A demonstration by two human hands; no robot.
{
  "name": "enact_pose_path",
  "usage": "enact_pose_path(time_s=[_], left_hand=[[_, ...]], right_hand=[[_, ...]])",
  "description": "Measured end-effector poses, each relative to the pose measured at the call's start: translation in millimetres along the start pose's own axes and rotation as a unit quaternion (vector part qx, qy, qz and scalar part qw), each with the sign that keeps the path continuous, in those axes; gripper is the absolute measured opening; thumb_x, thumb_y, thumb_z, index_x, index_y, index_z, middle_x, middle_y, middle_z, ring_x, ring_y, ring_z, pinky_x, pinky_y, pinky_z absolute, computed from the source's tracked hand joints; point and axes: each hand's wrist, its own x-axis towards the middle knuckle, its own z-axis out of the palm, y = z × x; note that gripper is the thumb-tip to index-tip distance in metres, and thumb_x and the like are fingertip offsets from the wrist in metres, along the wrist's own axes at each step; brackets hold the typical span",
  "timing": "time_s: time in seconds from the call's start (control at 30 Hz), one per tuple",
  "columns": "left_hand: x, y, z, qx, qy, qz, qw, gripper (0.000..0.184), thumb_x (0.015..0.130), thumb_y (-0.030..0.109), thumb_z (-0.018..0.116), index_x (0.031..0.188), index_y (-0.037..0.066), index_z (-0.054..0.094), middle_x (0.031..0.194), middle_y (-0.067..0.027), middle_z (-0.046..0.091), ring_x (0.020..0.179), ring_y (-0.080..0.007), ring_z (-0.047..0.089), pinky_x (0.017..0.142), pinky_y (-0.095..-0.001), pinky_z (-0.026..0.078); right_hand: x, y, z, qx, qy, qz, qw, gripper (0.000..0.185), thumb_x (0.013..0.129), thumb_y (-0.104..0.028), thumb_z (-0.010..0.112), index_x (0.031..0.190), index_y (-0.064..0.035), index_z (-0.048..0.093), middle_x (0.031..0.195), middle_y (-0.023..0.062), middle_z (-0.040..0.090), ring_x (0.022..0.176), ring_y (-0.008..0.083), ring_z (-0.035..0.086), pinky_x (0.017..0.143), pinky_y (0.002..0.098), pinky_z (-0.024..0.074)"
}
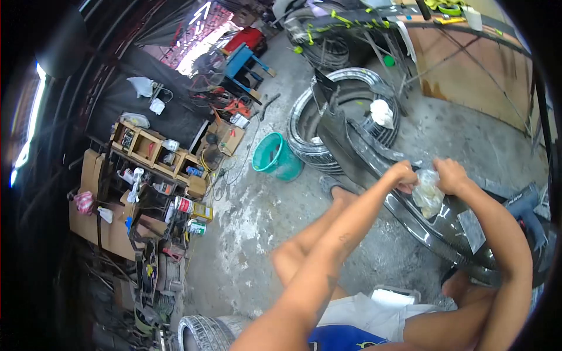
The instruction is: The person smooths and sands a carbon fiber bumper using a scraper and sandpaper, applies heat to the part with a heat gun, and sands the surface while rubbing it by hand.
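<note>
Plastic bag (429,196), one, pinched by two curled hands, left hand (403,175) and right hand (451,176), over one glossy black panel (447,229).

Crinkled, see-through plastic on this bag (429,198); the black panel (430,235) gleams glossy, the concrete floor (234,251) looks rough, the bucket (288,167) smooth plastic.

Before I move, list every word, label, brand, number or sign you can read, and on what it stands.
No text reads clearly.
Red-and-white can: label too small.
Yellow tin: label too small.
Green-and-white can: label too small.
Power tool: pale lettering, too blurred.
Left forearm: dark markings, too blurred.
Clear plastic bag: no lettering visible.
</note>
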Motion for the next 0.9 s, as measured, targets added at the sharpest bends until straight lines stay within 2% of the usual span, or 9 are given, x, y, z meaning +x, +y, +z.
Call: enact_pose_path(time_s=[0.13, 0.2, 0.3, 0.37, 0.47, 0.57, 0.67, 0.77, 0.9], left_hand=[[-2.1, 5.2, 13.4, -0.078, 0.009, 0.015, 0.997, 0.008, 0.082, 0.003, 0.075, 0.084, -0.004, 0.073, 0.081, -0.0166, 0.074, 0.064, -0.0265, 0.073, 0.054, -0.0369, 0.061], [-7.1, 6.5, 8.5, -0.046, 0.035, 0.01, 0.998, 0.022, 0.078, 0.003, 0.08, 0.096, -0.002, 0.068, 0.084, -0.0135, 0.073, 0.073, -0.0217, 0.074, 0.057, -0.0333, 0.062], [-17.1, 12.2, -13.1, 0.177, 0.089, 0.06, 0.978, 0.027, 0.08, 0.015, 0.079, 0.105, 0.006, 0.072, 0.087, -0.0099, 0.077, 0.078, -0.0179, 0.074, 0.067, -0.0353, 0.059], [-58.8, 33.0, -20.4, 0.065, 0.102, 0.038, 0.992, 0.044, 0.083, 0.014, 0.08, 0.123, 0.006, 0.065, 0.093, -0.0112, 0.076, 0.084, -0.0194, 0.074, 0.076, -0.0345, 0.06], [-57.6, 22.6, -30.0, -0.057, 0.135, 0.122, 0.982, 0.054, 0.086, 0.005, 0.077, 0.134, -0.006, 0.053, 0.102, -0.0173, 0.072, 0.085, -0.0217, 0.073, 0.073, -0.0305, 0.06], [-73.8, 29.0, -40.2, -0.011, 0.151, 0.17, 0.974, 0.054, 0.085, 0.007, 0.078, 0.131, -0.009, 0.054, 0.104, -0.0166, 0.071, 0.084, -0.0199, 0.073, 0.074, -0.0284, 0.059], [-72.4, 31.2, -37.7, 0.028, 0.173, 0.199, 0.964, 0.055, 0.084, 0.009, 0.08, 0.131, -0.007, 0.056, 0.093, -0.0108, 0.07, 0.082, -0.0168, 0.071, 0.073, -0.0275, 0.056], [-54.6, 18.7, -29.5, 0.151, 0.16, 0.208, 0.953, 0.057, 0.08, 0.01, 0.083, 0.128, -0.007, 0.057, 0.086, -0.0056, 0.07, 0.078, -0.013, 0.067, 0.071, -0.0276, 0.054], [-58.1, 11.3, -3.1, 0.109, 0.222, 0.235, 0.94, 0.057, 0.08, 0.011, 0.084, 0.123, -0.005, 0.05, 0.088, -0.0089, 0.072, 0.078, -0.0144, 0.068, 0.072, -0.0293, 0.055]], right_hand=[[13.0, 16.4, 2.8, 0.061, 0.03, -0.017, 0.998, 0.035, 0.073, -0.004, 0.074, 0.105, -0.0061, 0.064, 0.107, 0.0232, 0.07, 0.101, 0.0436, 0.069, 0.085, 0.0523, 0.0549], [17.2, 21.5, 0.6, 0.12, 0.059, -0.047, 0.99, 0.033, 0.071, -0.001, 0.071, 0.102, -0.0054, 0.062, 0.104, 0.0236, 0.07, 0.1, 0.0437, 0.068, 0.082, 0.0511, 0.0537], [27.7, 48.9, 14.7, 0.175, 0.143, -0.149, 0.963, 0.034, 0.067, -0.003, 0.069, 0.099, -0.0039, 0.06, 0.097, 0.0213, 0.067, 0.096, 0.0411, 0.065, 0.082, 0.0483, 0.0515], [26.2, 57.8, 5.9, 0.183, 0.133, -0.171, 0.959, 0.031, 0.072, -0.001, 0.065, 0.103, -0.0015, 0.059, 0.094, 0.0174, 0.065, 0.085, 0.0343, 0.064, 0.078, 0.0451, 0.0518], [12.3, 45.2, -22.4, 0.33, 0.017, -0.028, 0.943, 0.031, 0.074, -0.006, 0.074, 0.102, -0.0052, 0.06, 0.089, 0.0113, 0.063, 0.083, 0.0246, 0.062, 0.073, 0.0416, 0.0521], [5.7, 37.0, -27.5, 0.224, 0.013, -0.055, 0.973, 0.026, 0.081, -0.009, 0.077, 0.104, -0.001, 0.07, 0.09, 0.01, 0.073, 0.083, 0.0215, 0.069, 0.077, 0.0368, 0.0559], [2.2, 44.3, -26.9, 0.181, -0.038, -0.12, 0.975, 0.029, 0.077, -0.01, 0.078, 0.1, -0.005, 0.062, 0.087, 0.0123, 0.064, 0.083, 0.027, 0.064, 0.073, 0.0421, 0.0526], [-1.0, 35.0, -23.5, 0.086, 0.018, -0.151, 0.985, 0.028, 0.078, -0.016, 0.08, 0.099, -0.0035, 0.066, 0.088, 0.014, 0.067, 0.087, 0.0317, 0.067, 0.076, 0.0441, 0.0536], [15.8, 4.6, -34.4, 0.148, 0.07, -0.139, 0.977, 0.035, 0.078, -0.023, 0.082, 0.104, -0.0037, 0.07, 0.096, 0.017, 0.072, 0.093, 0.0361, 0.07, 0.082, 0.046, 0.0544]])
